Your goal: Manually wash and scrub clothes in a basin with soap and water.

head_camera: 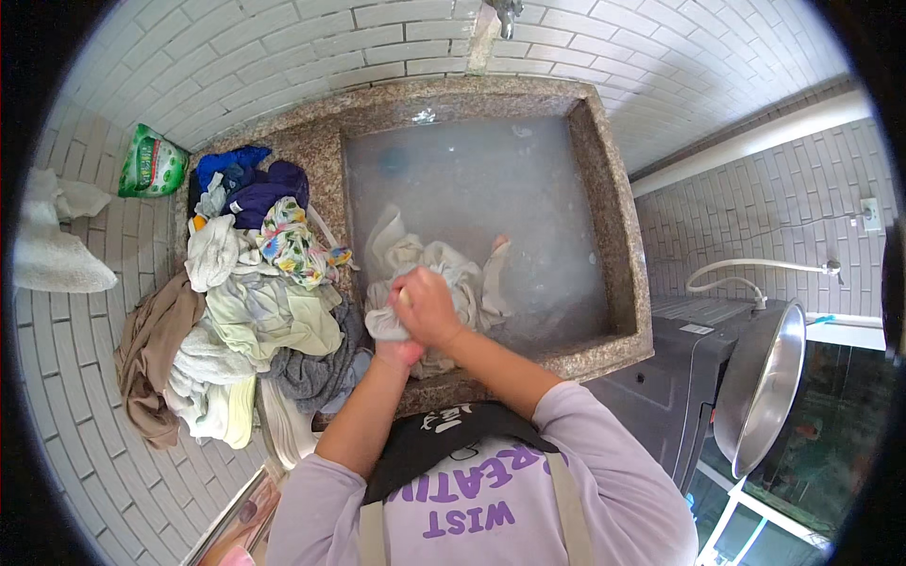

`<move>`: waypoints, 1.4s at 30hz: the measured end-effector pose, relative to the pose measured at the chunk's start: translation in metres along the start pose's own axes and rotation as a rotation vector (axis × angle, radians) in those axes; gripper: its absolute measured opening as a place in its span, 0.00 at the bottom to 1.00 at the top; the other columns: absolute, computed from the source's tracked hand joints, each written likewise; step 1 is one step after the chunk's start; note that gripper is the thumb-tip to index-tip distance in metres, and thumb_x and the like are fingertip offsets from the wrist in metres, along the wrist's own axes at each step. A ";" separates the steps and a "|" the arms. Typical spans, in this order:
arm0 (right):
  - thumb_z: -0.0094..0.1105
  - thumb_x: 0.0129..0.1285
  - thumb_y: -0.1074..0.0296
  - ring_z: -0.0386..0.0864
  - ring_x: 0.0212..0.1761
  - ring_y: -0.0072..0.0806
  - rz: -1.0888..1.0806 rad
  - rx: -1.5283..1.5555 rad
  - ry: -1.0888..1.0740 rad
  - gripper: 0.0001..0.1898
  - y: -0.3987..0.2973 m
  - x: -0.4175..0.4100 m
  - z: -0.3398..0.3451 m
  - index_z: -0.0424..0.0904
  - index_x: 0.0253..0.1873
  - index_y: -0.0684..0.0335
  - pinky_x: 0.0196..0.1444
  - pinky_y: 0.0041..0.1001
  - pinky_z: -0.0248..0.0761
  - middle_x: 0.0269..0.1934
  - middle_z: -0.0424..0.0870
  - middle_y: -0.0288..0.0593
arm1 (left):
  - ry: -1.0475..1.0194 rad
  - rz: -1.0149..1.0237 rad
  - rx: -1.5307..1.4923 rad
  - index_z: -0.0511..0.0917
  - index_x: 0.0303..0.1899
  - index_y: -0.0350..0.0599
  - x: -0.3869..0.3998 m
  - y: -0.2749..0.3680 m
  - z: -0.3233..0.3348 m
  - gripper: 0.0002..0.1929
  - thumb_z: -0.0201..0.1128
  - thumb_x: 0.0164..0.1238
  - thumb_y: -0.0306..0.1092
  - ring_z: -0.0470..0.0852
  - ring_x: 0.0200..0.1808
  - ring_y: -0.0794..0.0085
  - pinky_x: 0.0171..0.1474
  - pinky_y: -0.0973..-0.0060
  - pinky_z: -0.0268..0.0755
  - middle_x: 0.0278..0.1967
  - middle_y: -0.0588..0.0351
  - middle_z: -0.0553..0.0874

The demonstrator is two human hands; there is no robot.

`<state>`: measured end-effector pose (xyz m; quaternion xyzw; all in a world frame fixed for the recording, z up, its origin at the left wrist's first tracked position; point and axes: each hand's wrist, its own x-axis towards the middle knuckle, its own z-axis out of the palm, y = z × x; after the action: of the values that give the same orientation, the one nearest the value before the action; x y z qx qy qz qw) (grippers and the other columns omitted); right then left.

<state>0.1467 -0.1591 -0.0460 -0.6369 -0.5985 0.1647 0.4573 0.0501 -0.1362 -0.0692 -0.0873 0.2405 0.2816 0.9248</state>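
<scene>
A white cloth (388,324) is bunched over my left hand (402,351), which holds it near the front edge of a stone wash basin (623,212). The cloth hides most of that hand's fingers. My right hand (429,305) presses down on the cloth just above the left, its fingers curled around a small pale yellow object (404,297), perhaps a bar of soap. Around both hands, a heap of wet off-white laundry (453,272) rises out of cloudy grey water (467,177). Something blue (391,161) shows dimly under the surface.
Left of the basin lies a pile of clothes (272,311), with a green detergent pouch (153,163) behind it. A tap (506,15) juts from the tiled wall. On the right stand a dark grey appliance (637,382) with a white hose (750,263) and a tilted metal basin (768,389).
</scene>
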 end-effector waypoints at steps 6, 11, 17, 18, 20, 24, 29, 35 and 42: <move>0.60 0.52 0.65 0.71 0.40 0.49 0.108 -0.202 0.031 0.13 -0.032 -0.012 -0.009 0.74 0.43 0.57 0.40 0.42 0.62 0.36 0.72 0.49 | -0.119 -0.053 -0.092 0.73 0.58 0.48 -0.007 0.009 -0.010 0.24 0.45 0.73 0.54 0.72 0.61 0.61 0.67 0.60 0.60 0.59 0.53 0.76; 0.62 0.49 0.68 0.72 0.41 0.48 -0.027 -0.106 0.043 0.16 -0.007 -0.010 -0.013 0.73 0.45 0.58 0.42 0.40 0.66 0.37 0.73 0.49 | -0.134 -0.090 -0.097 0.72 0.58 0.41 -0.009 0.010 0.006 0.25 0.43 0.75 0.51 0.72 0.62 0.60 0.68 0.62 0.59 0.59 0.49 0.76; 0.60 0.55 0.70 0.76 0.34 0.40 0.426 0.127 0.256 0.14 0.021 0.025 -0.014 0.72 0.47 0.60 0.36 0.33 0.70 0.32 0.75 0.44 | -0.340 -0.044 -0.205 0.67 0.64 0.44 -0.010 0.010 0.005 0.29 0.40 0.74 0.57 0.70 0.64 0.59 0.66 0.58 0.60 0.62 0.49 0.74; 0.60 0.55 0.70 0.76 0.34 0.40 0.421 0.129 0.253 0.14 0.029 0.028 -0.016 0.72 0.47 0.60 0.36 0.33 0.70 0.32 0.75 0.44 | -0.619 -0.129 -0.171 0.65 0.65 0.44 -0.008 0.014 -0.004 0.30 0.39 0.74 0.57 0.69 0.65 0.59 0.65 0.58 0.61 0.63 0.49 0.73; 0.60 0.60 0.71 0.73 0.29 0.28 0.966 0.814 0.311 0.12 0.058 0.021 -0.031 0.71 0.48 0.60 0.29 0.29 0.69 0.31 0.75 0.39 | -0.387 -0.083 -0.058 0.66 0.64 0.46 -0.017 0.008 0.044 0.30 0.39 0.73 0.59 0.70 0.63 0.58 0.63 0.58 0.62 0.62 0.49 0.73; 0.61 0.58 0.74 0.68 0.26 0.19 1.193 1.330 0.072 0.20 0.036 0.008 -0.056 0.68 0.55 0.57 0.23 0.21 0.62 0.37 0.77 0.39 | -0.279 -0.060 0.040 0.64 0.64 0.46 -0.026 0.025 0.043 0.31 0.46 0.70 0.59 0.74 0.58 0.58 0.56 0.60 0.67 0.59 0.51 0.75; 0.64 0.56 0.75 0.72 0.34 0.22 0.920 1.024 -0.241 0.21 0.025 -0.016 -0.056 0.70 0.54 0.58 0.31 0.21 0.68 0.40 0.76 0.39 | 0.017 0.081 0.597 0.63 0.64 0.43 -0.014 0.027 0.013 0.25 0.57 0.68 0.38 0.76 0.55 0.61 0.52 0.62 0.72 0.56 0.52 0.76; 0.64 0.56 0.74 0.71 0.40 0.19 0.666 0.399 -0.385 0.20 0.026 -0.023 -0.051 0.72 0.54 0.61 0.38 0.19 0.68 0.39 0.74 0.35 | 0.164 0.033 0.814 0.69 0.58 0.39 -0.010 0.029 0.023 0.19 0.53 0.66 0.24 0.81 0.46 0.69 0.41 0.73 0.77 0.49 0.53 0.79; 0.61 0.58 0.67 0.75 0.39 0.26 0.912 0.483 -0.502 0.16 0.030 -0.010 -0.094 0.75 0.51 0.62 0.41 0.27 0.70 0.39 0.79 0.40 | 0.502 0.048 1.467 0.81 0.43 0.37 -0.023 0.080 0.047 0.11 0.55 0.67 0.33 0.83 0.35 0.74 0.37 0.78 0.76 0.36 0.55 0.85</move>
<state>0.2341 -0.2004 -0.0228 -0.6493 -0.2991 0.6235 0.3164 0.0068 -0.0675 -0.0191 0.4915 0.5696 0.0422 0.6574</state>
